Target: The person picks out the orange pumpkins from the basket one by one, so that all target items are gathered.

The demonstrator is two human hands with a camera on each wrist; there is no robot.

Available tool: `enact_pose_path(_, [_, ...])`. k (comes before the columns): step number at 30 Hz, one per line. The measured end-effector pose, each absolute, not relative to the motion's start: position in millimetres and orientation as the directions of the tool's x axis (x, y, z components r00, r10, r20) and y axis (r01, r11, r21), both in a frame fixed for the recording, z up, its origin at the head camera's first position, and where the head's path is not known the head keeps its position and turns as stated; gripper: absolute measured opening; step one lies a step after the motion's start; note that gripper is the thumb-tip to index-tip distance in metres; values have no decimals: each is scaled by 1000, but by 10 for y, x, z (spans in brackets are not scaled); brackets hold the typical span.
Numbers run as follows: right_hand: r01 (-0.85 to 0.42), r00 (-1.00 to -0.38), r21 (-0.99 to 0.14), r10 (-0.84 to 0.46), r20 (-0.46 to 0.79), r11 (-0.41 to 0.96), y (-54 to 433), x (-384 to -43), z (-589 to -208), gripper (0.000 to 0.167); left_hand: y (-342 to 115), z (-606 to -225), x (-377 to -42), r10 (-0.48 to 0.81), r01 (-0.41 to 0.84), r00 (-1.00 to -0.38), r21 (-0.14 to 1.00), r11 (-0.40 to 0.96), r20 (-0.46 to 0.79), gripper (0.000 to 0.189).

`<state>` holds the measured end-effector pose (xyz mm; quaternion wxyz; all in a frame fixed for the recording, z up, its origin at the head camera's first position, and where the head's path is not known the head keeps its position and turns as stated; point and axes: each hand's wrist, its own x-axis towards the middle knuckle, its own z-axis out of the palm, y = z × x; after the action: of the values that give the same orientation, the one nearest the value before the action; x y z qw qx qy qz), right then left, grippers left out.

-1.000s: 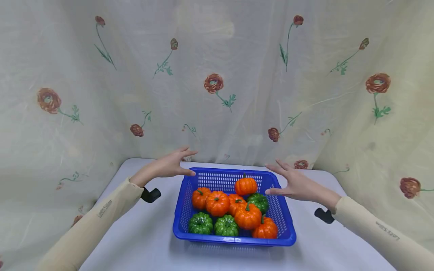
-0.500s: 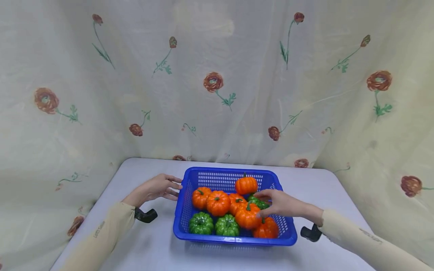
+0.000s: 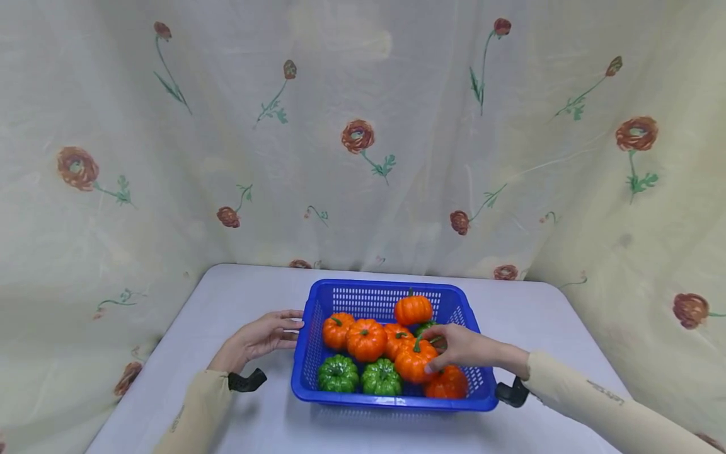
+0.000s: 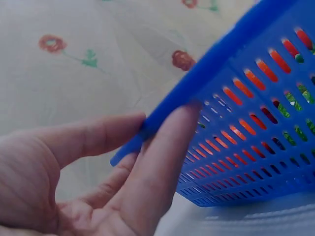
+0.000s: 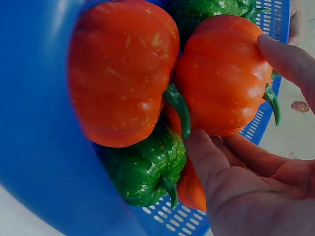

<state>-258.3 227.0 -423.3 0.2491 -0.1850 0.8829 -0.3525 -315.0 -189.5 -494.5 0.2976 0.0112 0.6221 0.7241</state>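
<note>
Clamping front orange pumpkin [image 3: 412,364], inside blue basket [image 3: 397,402] on table [image 3: 527,315], with right fingers [image 5: 206,160] | pinching basket's left rim [image 4: 197,76] with left fingers [image 4: 157,162] | perhaps risking a slip off glossy skin — or, by shifting amid crowding, knocking neighbouring pumpkin [image 3: 449,383] | versus one second ago, no longer hovering about basket's sides — now touching both pumpkin and rim
</note>
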Motion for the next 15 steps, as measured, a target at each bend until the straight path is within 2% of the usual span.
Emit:
enact_pose_path(6, [-163, -810, -711, -505, -300, 684, 2266, -2586, -4239, 63, -1912, -4980, -3141, 500, -447, -803, 883, -145, -324, 58])
enact_pose_path(15, [-163, -820, -700, -490, -296, 695, 2285, -2572, -4263, 63, -1906, -5038, -3145, 509, -455, -802, 871, -185, -311, 60])
